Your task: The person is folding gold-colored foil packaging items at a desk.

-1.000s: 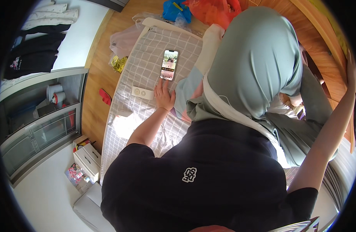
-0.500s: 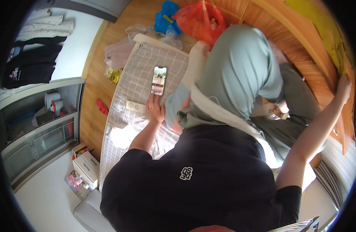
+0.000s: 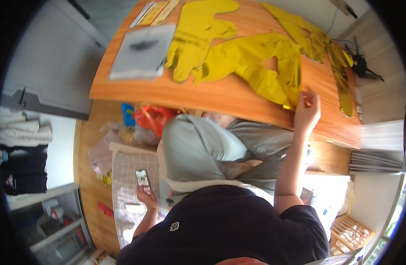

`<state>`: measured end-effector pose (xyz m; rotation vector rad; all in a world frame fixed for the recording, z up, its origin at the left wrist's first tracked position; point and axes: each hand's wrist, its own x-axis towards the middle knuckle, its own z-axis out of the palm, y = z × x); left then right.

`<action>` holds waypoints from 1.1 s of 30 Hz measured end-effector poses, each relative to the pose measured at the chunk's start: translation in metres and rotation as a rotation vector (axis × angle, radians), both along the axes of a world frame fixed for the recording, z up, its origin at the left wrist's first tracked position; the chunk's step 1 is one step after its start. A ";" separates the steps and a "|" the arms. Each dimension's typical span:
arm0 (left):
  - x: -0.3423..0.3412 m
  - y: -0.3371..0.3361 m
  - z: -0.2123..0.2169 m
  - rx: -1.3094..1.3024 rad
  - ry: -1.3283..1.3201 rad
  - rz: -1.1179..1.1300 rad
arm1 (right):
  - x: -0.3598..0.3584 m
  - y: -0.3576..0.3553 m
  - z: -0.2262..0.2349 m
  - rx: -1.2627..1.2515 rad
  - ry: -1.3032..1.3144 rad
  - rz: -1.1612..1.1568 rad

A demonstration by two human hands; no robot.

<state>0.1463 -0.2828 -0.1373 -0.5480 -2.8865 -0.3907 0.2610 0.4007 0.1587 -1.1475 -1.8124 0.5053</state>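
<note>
Right hand (image 3: 306, 110) raised on outstretched arm, fingers curled, left hand (image 3: 146, 195) low, arm bent

- The yellow balloon shapes (image 3: 251, 57) are glossy, crinkled foil, catching the light.
- The table (image 3: 203, 95) under them is smooth orange-brown wood with a soft sheen.
- The grey booklet (image 3: 142, 52) looks like matt paper, though it is blurred.
- The checked cover (image 3: 130, 165) is soft matt cloth.
- The phone (image 3: 142, 178) has a glossy glass screen.
</note>
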 end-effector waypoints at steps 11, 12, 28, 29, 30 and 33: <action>-0.137 0.376 0.262 0.602 0.119 -0.872 | 0.021 0.015 0.038 -0.187 0.201 0.233; -0.131 0.407 0.295 0.520 0.159 -0.905 | 0.026 0.018 0.046 -0.318 0.254 0.306; -0.094 0.481 0.331 0.093 -0.101 -0.819 | 0.086 0.036 0.061 -0.232 -0.077 0.442; -0.090 0.480 0.331 0.085 -0.076 -0.796 | 0.086 0.033 0.063 -0.236 -0.075 0.445; -0.088 0.480 0.332 0.080 -0.075 -0.793 | 0.086 0.030 0.064 -0.164 -0.267 0.462; -0.086 0.484 0.331 0.086 -0.114 -0.767 | 0.082 0.029 0.061 0.010 -0.521 0.422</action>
